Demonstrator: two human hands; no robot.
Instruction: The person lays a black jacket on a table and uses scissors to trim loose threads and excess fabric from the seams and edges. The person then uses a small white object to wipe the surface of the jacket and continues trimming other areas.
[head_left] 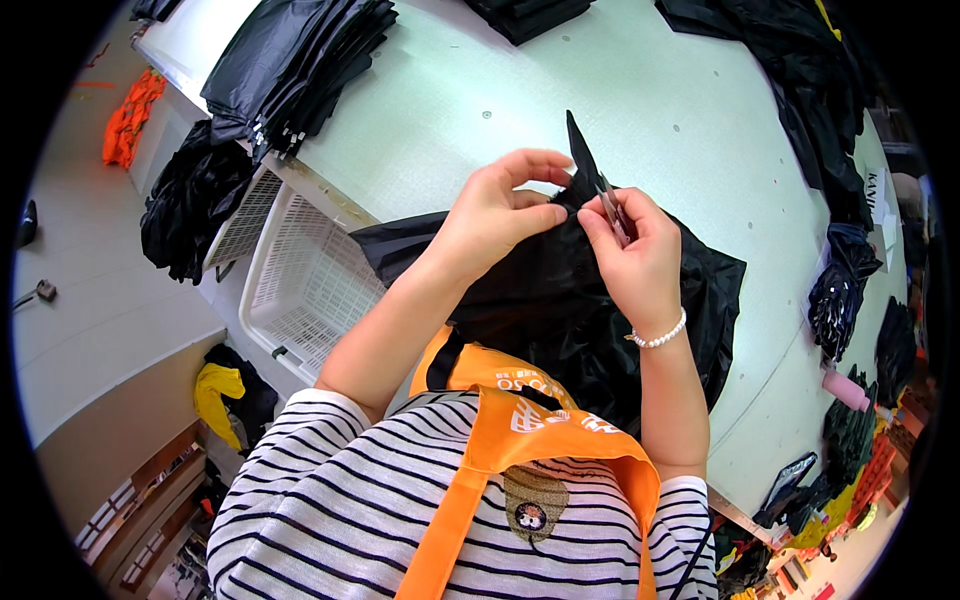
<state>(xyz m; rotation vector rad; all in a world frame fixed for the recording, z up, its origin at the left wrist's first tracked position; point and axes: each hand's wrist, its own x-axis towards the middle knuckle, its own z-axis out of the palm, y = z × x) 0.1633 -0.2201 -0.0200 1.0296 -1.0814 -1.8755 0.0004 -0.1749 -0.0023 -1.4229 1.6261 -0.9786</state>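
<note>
Black fabric (pixel 540 290) spans the frame's centre. We note the left hand (pixel 500 205) pinching its upper part, the right hand (pixel 643 258) closed around metal snips (pixel 620 222) just beside; white basket (pixel 308 275) left of centre.

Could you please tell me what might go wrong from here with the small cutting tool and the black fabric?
The metal snips in the right hand are very close to the left hand, so a slip might nick it. The black fabric is dark and bunched below the hands, so an extra fold could perhaps get cut unnoticed. The beaded bracelet, worn close to the loose fabric, might also snag on it.
</note>
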